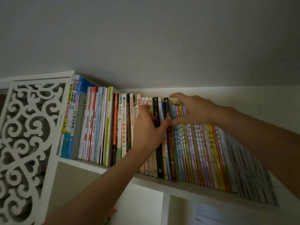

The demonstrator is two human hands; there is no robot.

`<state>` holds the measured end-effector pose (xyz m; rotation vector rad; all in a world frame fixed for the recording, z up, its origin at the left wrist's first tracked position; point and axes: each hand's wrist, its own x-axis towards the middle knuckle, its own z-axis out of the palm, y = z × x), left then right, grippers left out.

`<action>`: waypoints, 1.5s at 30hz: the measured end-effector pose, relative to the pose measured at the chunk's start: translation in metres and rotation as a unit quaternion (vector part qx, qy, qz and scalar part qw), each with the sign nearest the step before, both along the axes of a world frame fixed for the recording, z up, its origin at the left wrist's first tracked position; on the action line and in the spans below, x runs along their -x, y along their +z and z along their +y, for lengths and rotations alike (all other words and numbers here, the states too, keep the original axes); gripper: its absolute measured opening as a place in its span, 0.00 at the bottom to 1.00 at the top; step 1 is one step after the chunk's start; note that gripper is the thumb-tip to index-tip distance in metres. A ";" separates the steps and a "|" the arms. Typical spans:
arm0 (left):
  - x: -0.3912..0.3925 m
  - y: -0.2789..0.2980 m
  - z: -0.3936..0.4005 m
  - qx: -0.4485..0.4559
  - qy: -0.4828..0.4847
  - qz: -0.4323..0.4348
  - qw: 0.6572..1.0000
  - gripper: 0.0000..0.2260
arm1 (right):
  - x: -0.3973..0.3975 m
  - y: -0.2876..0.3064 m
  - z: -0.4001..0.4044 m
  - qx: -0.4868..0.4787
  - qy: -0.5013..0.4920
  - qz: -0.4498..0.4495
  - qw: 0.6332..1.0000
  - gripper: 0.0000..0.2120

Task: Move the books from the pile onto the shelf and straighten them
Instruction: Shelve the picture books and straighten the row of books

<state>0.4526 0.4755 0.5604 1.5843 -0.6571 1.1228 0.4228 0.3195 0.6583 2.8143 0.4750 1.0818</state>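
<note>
Both hands up at the top shelf [90, 165], working among the row of books [194, 151] that stands spine-out along it. Left hand [148, 129] laid against the spines near the black book [157, 114], fingers fairly straight and pressing, thumb reaching right toward the brown book [167, 111]; nothing plainly gripped. Right hand [193, 109] spread wide over the tops of the short pastel books [178, 111], thumb low against the spines, fingers arched above; grasping or merely steadying, cannot tell. Best done, by the look of it, by pushing the black and brown spines back level with their neighbours while bracing the leaning right-hand run upright, then closing the gaps sideways with flat palms rather than pinching single volumes. Worth keeping pressure even, since the thin books to the right tilt and could fan over. Pile of books to be moved nowhere in sight. Far right of the row blurred into streaks, titles unreadable. Lower compartments dim, with a pale sheet [209, 215] only partly legible. Carved white panel [27, 143] cut off at the left edge.
</note>
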 end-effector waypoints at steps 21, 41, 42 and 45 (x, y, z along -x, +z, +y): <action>0.062 -0.028 0.029 -0.120 0.077 0.086 0.986 0.15 | 0.011 0.001 0.008 0.082 -0.056 0.040 0.994 0.48; 0.094 -0.010 0.032 -0.165 0.070 0.155 0.971 0.11 | 0.005 0.017 -0.015 0.111 0.006 0.101 0.989 0.45; 0.092 -0.007 0.029 -0.183 0.087 0.145 0.968 0.12 | 0.005 0.017 -0.015 0.112 0.007 0.098 0.989 0.45; 0.084 0.004 0.019 -0.208 0.112 0.121 0.964 0.15 | 0.004 0.015 -0.016 0.108 0.012 0.086 0.990 0.45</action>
